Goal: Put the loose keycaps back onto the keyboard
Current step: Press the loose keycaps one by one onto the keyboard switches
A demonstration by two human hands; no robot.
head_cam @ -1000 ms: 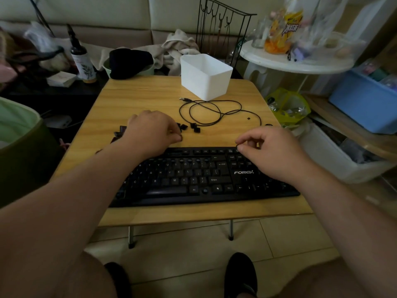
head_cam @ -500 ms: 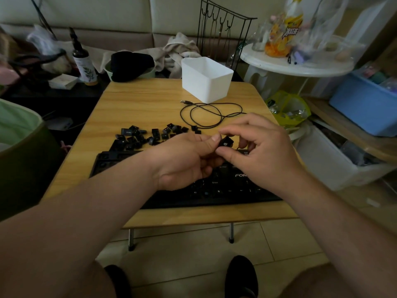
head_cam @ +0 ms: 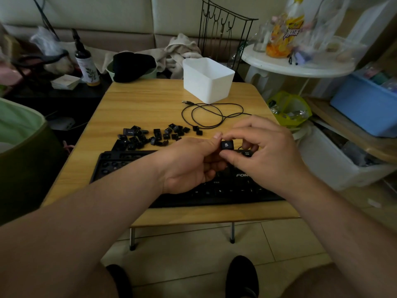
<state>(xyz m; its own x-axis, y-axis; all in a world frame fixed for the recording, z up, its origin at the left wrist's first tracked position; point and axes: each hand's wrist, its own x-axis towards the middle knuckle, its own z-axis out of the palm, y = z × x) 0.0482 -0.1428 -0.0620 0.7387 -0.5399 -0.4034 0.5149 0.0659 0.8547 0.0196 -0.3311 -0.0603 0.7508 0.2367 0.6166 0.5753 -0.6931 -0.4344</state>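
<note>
A black keyboard [head_cam: 225, 190] lies along the near edge of the wooden table [head_cam: 146, 104]; its upper left keys are bare sockets. Several loose black keycaps [head_cam: 154, 136] are scattered just beyond its top left edge. Above the keyboard's middle, one black keycap [head_cam: 227, 144] with a white legend is held up. My right hand [head_cam: 264, 151] pinches it between thumb and forefinger. My left hand [head_cam: 191, 164] meets it from the left, thumb tip touching the keycap's top left corner, fingers curled beneath.
The keyboard's black cable [head_cam: 212, 115] coils on the table behind the hands, by a white plastic bin [head_cam: 207, 79]. A white round side table [head_cam: 296, 63] and a blue tub [head_cam: 365, 108] stand to the right; a green basket [head_cam: 19, 147] stands left.
A second ago both hands rested apart over the keyboard. They have come together above its middle, and a keycap is now held up between them, turned legend-up.
</note>
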